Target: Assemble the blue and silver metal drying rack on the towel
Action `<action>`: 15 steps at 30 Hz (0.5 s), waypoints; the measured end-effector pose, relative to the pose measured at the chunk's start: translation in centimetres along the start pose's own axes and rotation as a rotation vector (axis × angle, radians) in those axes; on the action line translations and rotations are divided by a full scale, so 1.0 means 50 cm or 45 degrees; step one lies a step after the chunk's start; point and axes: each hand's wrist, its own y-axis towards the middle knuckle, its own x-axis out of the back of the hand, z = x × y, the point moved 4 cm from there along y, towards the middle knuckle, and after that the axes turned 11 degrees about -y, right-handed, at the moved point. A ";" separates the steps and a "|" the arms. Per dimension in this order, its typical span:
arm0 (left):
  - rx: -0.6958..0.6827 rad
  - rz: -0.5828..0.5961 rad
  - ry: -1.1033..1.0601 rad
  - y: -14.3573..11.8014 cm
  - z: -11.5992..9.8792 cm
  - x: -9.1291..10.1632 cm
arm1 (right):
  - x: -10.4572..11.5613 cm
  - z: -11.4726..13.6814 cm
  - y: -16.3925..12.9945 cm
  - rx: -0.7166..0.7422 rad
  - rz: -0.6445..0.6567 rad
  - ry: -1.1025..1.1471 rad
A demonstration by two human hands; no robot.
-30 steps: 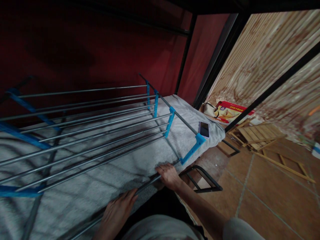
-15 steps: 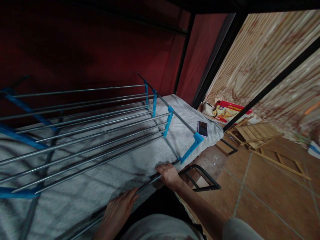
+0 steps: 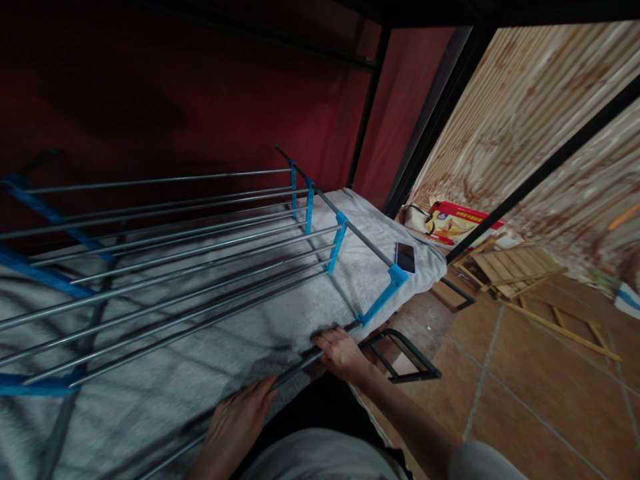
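A drying rack (image 3: pixel 220 267) with grey metal rods and blue plastic joints stands on a bed covered by a grey blanket (image 3: pixel 280 313). Its nearest rod runs along the bed's front edge, close to my body. My left hand (image 3: pixel 240 413) is wrapped over that rod at the lower middle, the fingertips partly hidden. Farther right, near a blue corner joint (image 3: pixel 385 293), my right hand (image 3: pixel 340 350) grips the same rod. The rack's left end runs out of view.
A phone (image 3: pixel 405 258) lies on the blanket at the right. Black bed-frame posts (image 3: pixel 367 120) rise around the bed. On the tiled floor are a folded wooden chair (image 3: pixel 520 267) and a black metal frame (image 3: pixel 400 357); a red-yellow box (image 3: pixel 457 223) sits behind.
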 end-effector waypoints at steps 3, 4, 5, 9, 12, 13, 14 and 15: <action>0.005 -0.014 -0.023 0.000 0.000 0.003 | 0.006 0.001 0.001 -0.001 0.013 -0.011; 0.010 -0.009 -0.026 0.001 0.000 0.004 | 0.009 0.001 0.001 -0.003 0.015 -0.012; 0.014 -0.005 -0.027 0.001 0.000 0.005 | 0.011 0.002 0.001 -0.005 0.017 -0.013; -0.002 0.005 -0.033 0.000 -0.003 0.004 | 0.015 0.003 -0.001 -0.015 0.018 -0.032; 0.004 0.015 -0.042 0.000 -0.003 -0.001 | 0.015 0.005 -0.005 0.005 0.015 -0.038; 0.016 0.026 -0.044 0.000 -0.002 -0.003 | 0.015 0.005 -0.006 0.013 0.011 -0.036; 0.028 0.041 -0.045 0.000 -0.001 -0.006 | 0.014 0.005 -0.007 0.018 0.004 -0.034; 0.038 0.053 -0.045 0.000 0.000 -0.008 | 0.014 0.005 -0.008 0.021 -0.004 -0.032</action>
